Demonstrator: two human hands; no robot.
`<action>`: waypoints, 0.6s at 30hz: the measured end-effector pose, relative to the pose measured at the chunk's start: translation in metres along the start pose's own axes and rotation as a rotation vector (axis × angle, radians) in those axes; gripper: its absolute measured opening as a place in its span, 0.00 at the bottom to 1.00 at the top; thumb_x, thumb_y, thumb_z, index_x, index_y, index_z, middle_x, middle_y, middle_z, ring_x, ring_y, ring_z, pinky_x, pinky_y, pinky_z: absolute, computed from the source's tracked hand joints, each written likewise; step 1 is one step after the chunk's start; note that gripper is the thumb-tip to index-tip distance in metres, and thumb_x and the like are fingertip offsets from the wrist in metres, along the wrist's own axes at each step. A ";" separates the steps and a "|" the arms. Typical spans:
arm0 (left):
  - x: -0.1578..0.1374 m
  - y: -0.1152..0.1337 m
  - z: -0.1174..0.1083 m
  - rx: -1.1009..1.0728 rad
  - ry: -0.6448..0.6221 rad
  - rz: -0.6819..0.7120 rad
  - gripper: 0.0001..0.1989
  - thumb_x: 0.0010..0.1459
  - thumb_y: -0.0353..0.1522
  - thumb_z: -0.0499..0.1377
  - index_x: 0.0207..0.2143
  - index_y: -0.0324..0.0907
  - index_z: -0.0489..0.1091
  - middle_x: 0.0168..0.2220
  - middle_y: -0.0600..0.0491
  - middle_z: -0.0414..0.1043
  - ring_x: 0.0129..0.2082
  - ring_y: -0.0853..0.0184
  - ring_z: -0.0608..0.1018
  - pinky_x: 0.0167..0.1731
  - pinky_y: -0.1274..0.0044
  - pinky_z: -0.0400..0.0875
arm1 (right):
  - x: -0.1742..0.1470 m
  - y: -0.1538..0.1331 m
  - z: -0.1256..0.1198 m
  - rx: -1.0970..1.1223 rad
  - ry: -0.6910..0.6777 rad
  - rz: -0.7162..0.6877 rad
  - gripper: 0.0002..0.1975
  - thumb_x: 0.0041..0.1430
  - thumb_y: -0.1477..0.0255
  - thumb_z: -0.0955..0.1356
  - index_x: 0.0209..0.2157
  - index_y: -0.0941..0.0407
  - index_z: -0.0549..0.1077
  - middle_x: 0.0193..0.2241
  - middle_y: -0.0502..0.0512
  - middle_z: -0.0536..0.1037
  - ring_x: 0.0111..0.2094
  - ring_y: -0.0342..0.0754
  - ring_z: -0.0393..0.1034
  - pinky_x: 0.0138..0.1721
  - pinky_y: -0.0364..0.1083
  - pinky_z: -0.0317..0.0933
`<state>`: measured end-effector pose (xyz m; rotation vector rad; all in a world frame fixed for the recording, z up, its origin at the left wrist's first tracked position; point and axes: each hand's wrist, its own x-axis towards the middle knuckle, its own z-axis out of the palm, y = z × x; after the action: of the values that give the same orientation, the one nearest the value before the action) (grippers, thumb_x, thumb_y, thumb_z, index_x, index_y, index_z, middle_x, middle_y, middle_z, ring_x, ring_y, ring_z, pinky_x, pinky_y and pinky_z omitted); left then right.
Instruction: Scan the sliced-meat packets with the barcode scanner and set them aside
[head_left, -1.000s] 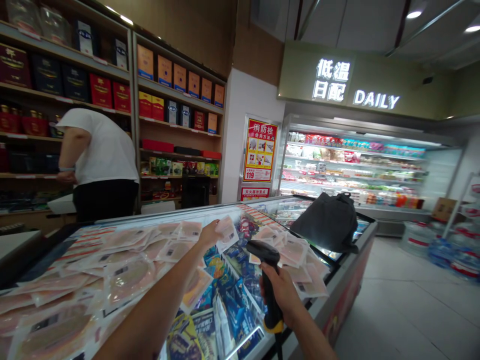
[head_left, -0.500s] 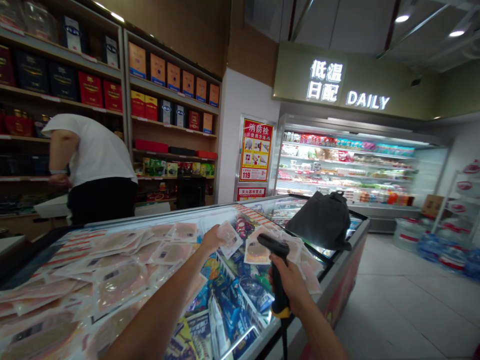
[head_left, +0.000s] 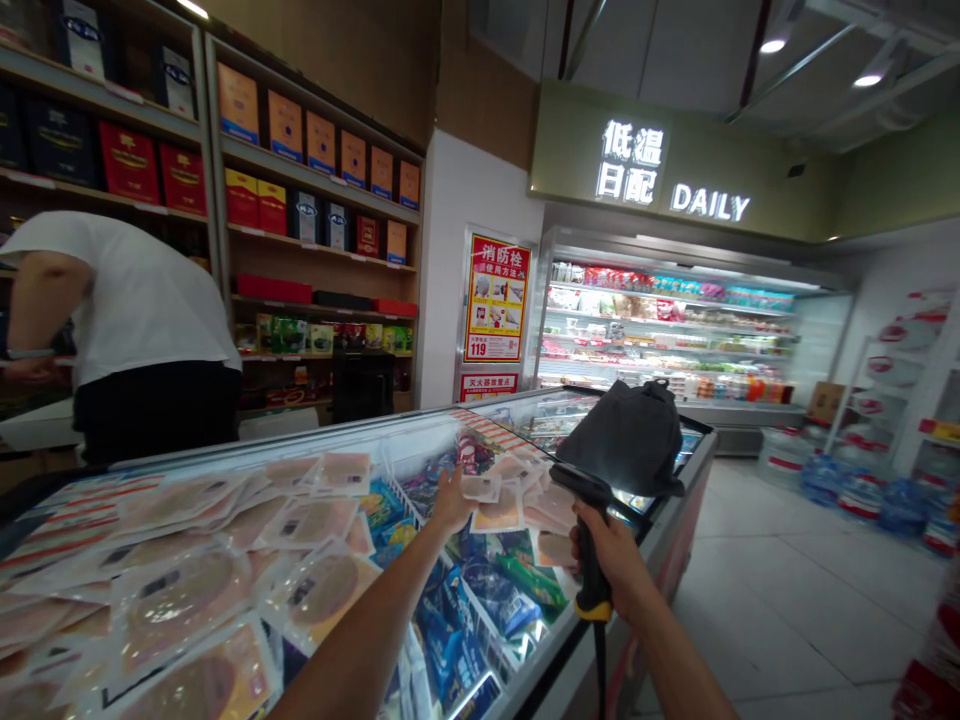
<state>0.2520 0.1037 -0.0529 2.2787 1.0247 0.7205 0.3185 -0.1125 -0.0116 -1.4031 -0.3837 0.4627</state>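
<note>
My right hand (head_left: 611, 555) is wrapped round the grip of a black and yellow barcode scanner (head_left: 592, 590), its cable hanging down. Over the freezer, my left hand (head_left: 452, 503) holds a small clear flat packet (head_left: 481, 488) by its edge, just left of the scanner's head. Several flat packets of pinkish round slices (head_left: 501, 508) lie on the glass beyond it. A larger spread of the same flat packets (head_left: 184, 590) covers the left side of the freezer top, many with dark printed labels.
The chest freezer (head_left: 694, 500) holds bagged frozen goods (head_left: 465, 620) in wire baskets. A dark grey bag (head_left: 626, 435) sits on its far right part. A person in a white shirt (head_left: 142, 290) bends at the shelves on the left. Water bottles (head_left: 862, 490) stand on the floor at right.
My left hand has moved right with the packet, toward the pile by the scanner. The scanner has shifted a little right in my right hand. The view has turned slightly right.
</note>
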 end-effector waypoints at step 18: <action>0.002 0.014 0.037 0.378 -0.166 0.169 0.26 0.48 0.39 0.53 0.52 0.50 0.53 0.57 0.47 0.47 0.49 0.49 0.63 0.44 0.58 0.55 | 0.012 0.012 -0.021 0.060 0.014 0.033 0.17 0.40 0.59 0.66 0.25 0.58 0.63 0.14 0.45 0.66 0.13 0.38 0.59 0.12 0.38 0.54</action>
<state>0.2844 0.0875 -0.0695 2.7233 0.9625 0.4177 0.3381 -0.1224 -0.0267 -1.3557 -0.3331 0.4871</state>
